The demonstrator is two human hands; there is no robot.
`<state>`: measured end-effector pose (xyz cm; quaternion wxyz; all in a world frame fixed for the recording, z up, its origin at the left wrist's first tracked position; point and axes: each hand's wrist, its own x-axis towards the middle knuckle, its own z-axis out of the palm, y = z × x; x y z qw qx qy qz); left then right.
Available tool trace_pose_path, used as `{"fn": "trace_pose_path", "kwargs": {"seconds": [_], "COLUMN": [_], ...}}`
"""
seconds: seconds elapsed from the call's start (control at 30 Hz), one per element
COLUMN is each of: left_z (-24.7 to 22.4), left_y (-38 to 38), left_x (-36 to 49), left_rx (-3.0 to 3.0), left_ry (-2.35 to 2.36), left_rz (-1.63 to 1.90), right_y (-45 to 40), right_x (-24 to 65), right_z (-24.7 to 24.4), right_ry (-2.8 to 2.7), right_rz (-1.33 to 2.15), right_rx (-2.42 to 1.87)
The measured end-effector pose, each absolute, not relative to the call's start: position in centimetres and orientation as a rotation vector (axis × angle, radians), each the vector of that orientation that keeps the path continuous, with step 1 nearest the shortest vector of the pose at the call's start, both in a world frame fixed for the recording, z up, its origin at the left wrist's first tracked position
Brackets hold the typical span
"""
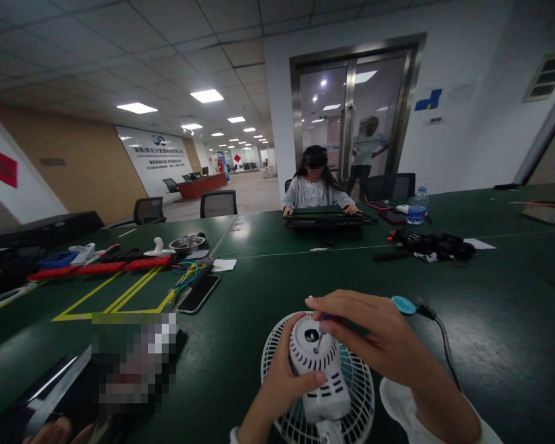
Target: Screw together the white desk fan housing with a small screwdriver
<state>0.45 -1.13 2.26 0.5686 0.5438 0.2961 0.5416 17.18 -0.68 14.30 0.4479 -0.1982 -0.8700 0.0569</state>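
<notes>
A white electric fan [326, 394] lies with its round grille on the green table and the back of its motor housing facing up. My left hand [289, 373] is wrapped around the housing, thumb on its near side and fingers at its far-left side. Over the housing, my right hand [370, 327] pinches a small screwdriver [322, 330] with a dark handle, mostly hidden by the fingers. Its thin metal shaft points down at the housing's back, near a dark round opening. A white rounded piece [398, 401], partly under my right forearm, lies beside the fan.
A light-blue disc [403, 304] and a black plug with cord [428, 310] lie to the right. A phone [198, 294], wires and a metal bowl [187, 244] are at left. Another person's hand [50, 431] shows lower left. Across sits a person [317, 185] at a black panel [330, 220].
</notes>
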Motion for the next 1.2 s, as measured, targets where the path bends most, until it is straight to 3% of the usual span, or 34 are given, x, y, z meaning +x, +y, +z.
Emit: {"fn": "trace_pose_path", "kwargs": {"seconds": [0.9,1.2], "left_z": [2.1,2.3], "left_y": [-1.1,-1.2], "left_x": [0.2,0.1], "left_rx": [1.322,1.313], "left_ry": [0.728,0.77], "left_rz": [1.278,1.249], "right_y": [-0.3,-0.8], "right_x": [16.2,16.5], "right_z": [13.9,14.4], "right_ry": [-2.044,-2.129], "right_rz": [-0.31,-0.284], "right_rx": [-0.612,-0.578]}}
